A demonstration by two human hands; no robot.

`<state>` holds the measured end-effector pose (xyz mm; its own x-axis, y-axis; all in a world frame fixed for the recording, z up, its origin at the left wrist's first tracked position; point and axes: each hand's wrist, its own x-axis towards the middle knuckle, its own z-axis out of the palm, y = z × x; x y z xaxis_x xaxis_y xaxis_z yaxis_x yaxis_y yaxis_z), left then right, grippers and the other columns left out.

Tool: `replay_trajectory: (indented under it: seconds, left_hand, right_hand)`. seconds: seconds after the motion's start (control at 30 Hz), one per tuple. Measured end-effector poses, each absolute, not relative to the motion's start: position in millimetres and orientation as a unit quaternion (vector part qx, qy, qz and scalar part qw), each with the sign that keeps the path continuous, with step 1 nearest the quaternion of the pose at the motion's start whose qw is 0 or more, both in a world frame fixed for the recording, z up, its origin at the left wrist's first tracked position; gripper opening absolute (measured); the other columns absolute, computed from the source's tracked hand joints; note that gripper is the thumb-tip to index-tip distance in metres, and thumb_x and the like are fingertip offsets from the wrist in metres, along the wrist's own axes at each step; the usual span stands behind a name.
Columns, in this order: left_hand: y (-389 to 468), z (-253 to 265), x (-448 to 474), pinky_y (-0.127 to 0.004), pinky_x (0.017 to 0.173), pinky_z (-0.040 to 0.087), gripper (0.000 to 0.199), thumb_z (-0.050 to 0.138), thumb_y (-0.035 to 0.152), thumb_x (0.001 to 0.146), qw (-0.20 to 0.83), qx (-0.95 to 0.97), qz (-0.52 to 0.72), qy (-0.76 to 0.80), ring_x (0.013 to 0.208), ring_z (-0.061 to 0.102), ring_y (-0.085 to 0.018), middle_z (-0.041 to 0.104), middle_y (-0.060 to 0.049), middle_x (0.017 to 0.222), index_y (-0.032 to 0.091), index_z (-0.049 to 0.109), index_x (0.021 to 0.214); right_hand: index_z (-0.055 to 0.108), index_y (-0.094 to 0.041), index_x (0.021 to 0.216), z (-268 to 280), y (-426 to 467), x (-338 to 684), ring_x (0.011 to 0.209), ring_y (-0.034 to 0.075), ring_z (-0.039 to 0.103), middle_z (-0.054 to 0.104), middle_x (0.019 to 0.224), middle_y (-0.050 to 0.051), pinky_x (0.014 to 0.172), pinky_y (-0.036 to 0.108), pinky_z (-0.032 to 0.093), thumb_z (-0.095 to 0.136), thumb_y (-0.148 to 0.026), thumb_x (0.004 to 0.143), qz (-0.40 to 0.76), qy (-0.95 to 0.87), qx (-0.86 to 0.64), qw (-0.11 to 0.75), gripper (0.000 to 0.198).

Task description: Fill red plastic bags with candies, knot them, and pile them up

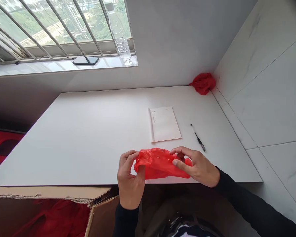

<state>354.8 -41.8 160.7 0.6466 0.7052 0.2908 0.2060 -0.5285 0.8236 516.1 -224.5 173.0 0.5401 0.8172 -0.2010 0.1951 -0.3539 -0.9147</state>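
Observation:
A thin, see-through red plastic bag [160, 164], crumpled and stretched sideways, is held over the front edge of the white table. My left hand [130, 174] grips its left end, the thumb tucked under or inside the plastic. At the other end my right hand [192, 164] has its thumb and fingers curled around the bag's right part, some fingertips on the near face. Beyond the bag lies a white notebook [165, 124] with a few printed marks. A black-and-clear pen [198, 138] rests to the right of it.
A bunched red bag [203, 83] sits in the table's far right corner. Below the left front edge stands an open cardboard box [103, 214] with red material inside. On the windowsill are a phone [86, 60] and a clear bottle [120, 39]. A red stool [5, 141] is at left.

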Motion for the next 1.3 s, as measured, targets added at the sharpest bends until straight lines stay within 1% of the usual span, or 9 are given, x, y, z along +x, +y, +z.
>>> replay_trajectory:
  seconds: [0.13,0.3,0.4,0.6,0.73,0.83,1.0,1.17,1.3]
  left_hand:
    - [-40,166,336,-0.031,0.084,0.049,0.013,0.066,0.029,0.091,0.373,0.789,0.352,0.338,0.094,0.059,-0.018,0.061,-0.002,0.097,0.028,0.076,0.099]
    - [-57,181,321,-0.03,0.087,0.05,0.032,0.068,0.027,0.091,0.472,0.748,0.335,0.324,0.096,0.063,-0.017,0.069,-0.001,0.109,0.031,0.068,0.122]
    - [-68,193,324,-0.028,0.082,0.048,0.033,0.073,0.026,0.087,0.456,0.756,0.34,0.323,0.081,0.056,-0.013,0.062,0.001,0.097,0.03,0.066,0.119]
    - [-71,201,328,-0.03,0.084,0.049,0.01,0.07,0.027,0.089,0.459,0.772,0.32,0.303,0.094,0.058,-0.018,0.06,-0.002,0.101,0.025,0.063,0.097]
    - [-73,197,324,-0.032,0.081,0.052,0.01,0.057,0.033,0.096,0.56,0.721,0.279,0.297,0.09,0.063,-0.02,0.063,-0.004,0.097,0.023,0.057,0.096]
    - [-74,197,321,-0.027,0.066,0.049,0.018,0.052,0.039,0.097,0.58,0.725,0.223,0.296,0.073,0.057,-0.016,0.06,-0.002,0.084,0.023,0.054,0.09]
    - [-72,201,320,-0.031,0.071,0.05,0.034,0.051,0.052,0.094,0.507,0.797,0.177,0.277,0.08,0.059,-0.021,0.064,-0.005,0.094,0.025,0.06,0.111]
    - [-72,199,326,-0.03,0.067,0.046,0.028,0.073,0.05,0.081,0.397,0.859,0.178,0.27,0.075,0.054,-0.02,0.059,-0.001,0.076,0.024,0.066,0.086]
    - [-72,194,330,-0.027,0.063,0.046,0.03,0.062,0.044,0.092,0.499,0.759,0.229,0.351,0.066,0.053,-0.016,0.058,0.0,0.068,0.02,0.063,0.073]
  right_hand:
    - [0.058,-0.024,0.096,173,-236,521,0.083,0.017,0.057,0.06,0.09,0.001,0.079,0.03,0.047,0.056,-0.044,0.099,0.277,-0.282,-0.741,0.543,0.021]
    - [0.054,-0.029,0.107,187,-245,506,0.1,0.02,0.058,0.058,0.105,0.003,0.089,0.035,0.05,0.059,-0.032,0.097,0.148,-0.249,-0.748,0.597,0.012]
    - [0.049,-0.033,0.113,207,-240,486,0.107,0.021,0.056,0.056,0.108,0.003,0.097,0.04,0.048,0.058,-0.015,0.093,0.036,-0.329,-0.711,0.621,0.028]
    - [0.056,-0.024,0.115,212,-212,476,0.098,0.02,0.064,0.069,0.107,0.005,0.087,0.035,0.052,0.042,-0.01,0.098,0.182,-0.574,-0.69,0.4,0.026]
    - [0.062,-0.019,0.103,197,-202,482,0.066,0.021,0.065,0.069,0.078,0.006,0.06,0.032,0.045,0.042,-0.012,0.095,0.269,-0.569,-0.762,0.153,0.022]
    - [0.057,-0.013,0.127,194,-197,487,0.056,0.024,0.063,0.065,0.067,0.006,0.05,0.032,0.034,0.045,-0.012,0.094,0.271,-0.552,-0.788,0.007,0.035]
    - [0.021,-0.011,0.157,197,-186,498,0.069,0.027,0.067,0.068,0.087,0.011,0.052,0.032,0.039,0.044,-0.015,0.096,0.232,-0.511,-0.827,0.002,0.065]
    - [0.046,-0.012,0.139,185,-173,497,0.078,0.029,0.07,0.069,0.092,0.012,0.06,0.033,0.047,0.056,-0.007,0.085,0.256,-0.539,-0.802,-0.034,0.056]
    - [0.055,-0.01,0.13,170,-163,491,0.08,0.03,0.071,0.071,0.089,0.014,0.066,0.035,0.051,0.059,-0.017,0.089,0.276,-0.545,-0.79,-0.046,0.041]
